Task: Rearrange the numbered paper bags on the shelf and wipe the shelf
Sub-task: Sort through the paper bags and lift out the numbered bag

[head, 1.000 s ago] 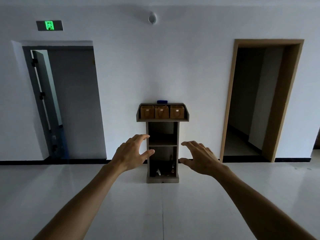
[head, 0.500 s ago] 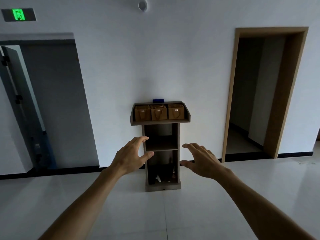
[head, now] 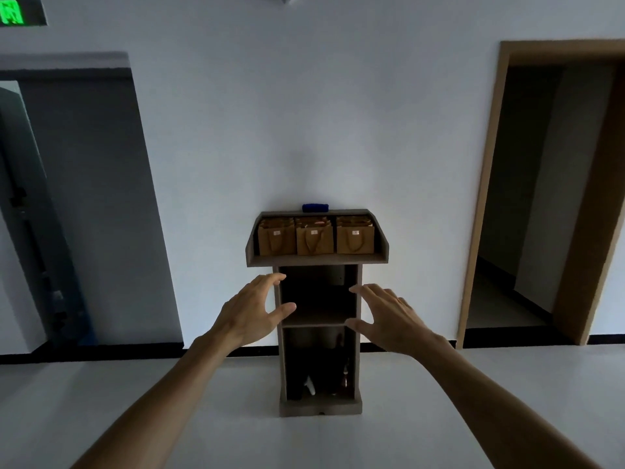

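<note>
Three paper bags (head: 316,235) stood side by side on the top of the shelf (head: 318,260), a small object (head: 315,207) behind them. Your left hand (head: 250,313) and right hand (head: 389,318) flanked the shelf's middle.

Two bare forearms, apparently sleeveless, no rings or watch on hands (head: 252,311).

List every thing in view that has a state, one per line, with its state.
Left hand: open, empty, held out in the air.
Right hand: open, empty, held out in the air.
Paper bags: three, upright, side by side on the top shelf.
Shelf unit: upright against the wall, middle shelf bare.
Blue object: lying on the unit's top edge.
Exit sign: lit green.
Right doorway: open, dark inside.
</note>
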The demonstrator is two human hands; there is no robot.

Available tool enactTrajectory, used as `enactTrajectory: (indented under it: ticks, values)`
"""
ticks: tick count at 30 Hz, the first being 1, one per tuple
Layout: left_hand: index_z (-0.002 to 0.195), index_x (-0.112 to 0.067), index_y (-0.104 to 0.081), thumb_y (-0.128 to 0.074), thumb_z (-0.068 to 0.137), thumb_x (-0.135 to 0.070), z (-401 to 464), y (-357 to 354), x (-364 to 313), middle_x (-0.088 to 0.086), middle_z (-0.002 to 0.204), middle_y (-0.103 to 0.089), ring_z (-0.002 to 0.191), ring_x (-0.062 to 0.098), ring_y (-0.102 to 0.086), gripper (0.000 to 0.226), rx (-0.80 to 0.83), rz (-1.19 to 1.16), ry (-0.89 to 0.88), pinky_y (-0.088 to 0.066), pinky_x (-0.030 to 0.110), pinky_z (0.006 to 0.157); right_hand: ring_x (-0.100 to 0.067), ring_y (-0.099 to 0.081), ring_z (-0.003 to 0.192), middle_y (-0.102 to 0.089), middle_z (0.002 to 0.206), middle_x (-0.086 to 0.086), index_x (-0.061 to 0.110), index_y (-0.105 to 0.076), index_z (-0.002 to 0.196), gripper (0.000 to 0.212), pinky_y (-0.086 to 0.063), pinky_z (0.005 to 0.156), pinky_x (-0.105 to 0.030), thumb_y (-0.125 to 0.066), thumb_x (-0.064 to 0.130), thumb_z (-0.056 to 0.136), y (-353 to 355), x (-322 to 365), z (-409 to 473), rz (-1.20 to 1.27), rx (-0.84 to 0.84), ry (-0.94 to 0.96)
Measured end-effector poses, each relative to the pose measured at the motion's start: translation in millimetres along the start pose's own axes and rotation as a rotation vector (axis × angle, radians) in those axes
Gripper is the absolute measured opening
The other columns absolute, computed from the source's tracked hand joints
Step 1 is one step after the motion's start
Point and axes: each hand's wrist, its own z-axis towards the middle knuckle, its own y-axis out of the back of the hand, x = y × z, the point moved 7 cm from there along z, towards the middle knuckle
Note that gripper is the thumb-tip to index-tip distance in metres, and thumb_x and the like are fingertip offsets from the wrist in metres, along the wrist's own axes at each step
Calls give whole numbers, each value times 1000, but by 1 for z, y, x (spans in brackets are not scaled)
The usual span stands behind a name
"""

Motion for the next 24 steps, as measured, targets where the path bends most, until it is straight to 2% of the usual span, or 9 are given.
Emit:
enactTrajectory:
  ticks: [4, 9, 16, 22, 24]
  values:
    - [140, -31, -36, -58, 88, -51, 52, -21, 26, -11, 144, -44, 125, 13, -49, 60, -5, 1, 28, -42, 33, 88, -23, -41, 133, -37, 152, 2, 27, -31, 145, 67, -38, 107, -42, -58, 52, 89, -17, -27, 59, 11, 20, 7]
    - [138, -33, -38, -59, 87, -51, 115, -55, 70, -13, 141, -47, 121, 11, -51, 58, -15, -46, 68, -41, 31, 83, -22, -39, 134, -37, 151, 3, 27, -31, 145, 66, -37, 109, -42, -58, 51, 90, -49, -59, 130, 26, 36, 18]
    - [137, -31, -40, -61, 88, -46, 225, -106, 132, -10, 140, -48, 120, 13, -52, 56, 0, -113, 35, -46, 35, 90, -21, -42, 130, -40, 147, 5, 29, -33, 143, 65, -39, 106, -41, -59, 53, 88, -98, -102, 246, 12, 25, 8]
    - [138, -30, -39, -61, 90, -39, 334, -143, 180, -8, 137, -48, 116, 10, -53, 54, 51, -167, -25, -45, 24, 85, -17, -42, 131, -40, 147, 9, 31, -35, 141, 64, -43, 104, -39, -58, 55, 87, -133, -141, 350, 35, 22, -24]
    - [138, -29, -41, -62, 90, -37, 366, -153, 195, -8, 135, -50, 111, 10, -53, 53, 53, -195, -27, -49, 26, 86, -16, -42, 131, -40, 147, 10, 31, -35, 142, 64, -44, 103, -38, -58, 55, 87, -145, -155, 379, 53, 23, -40]
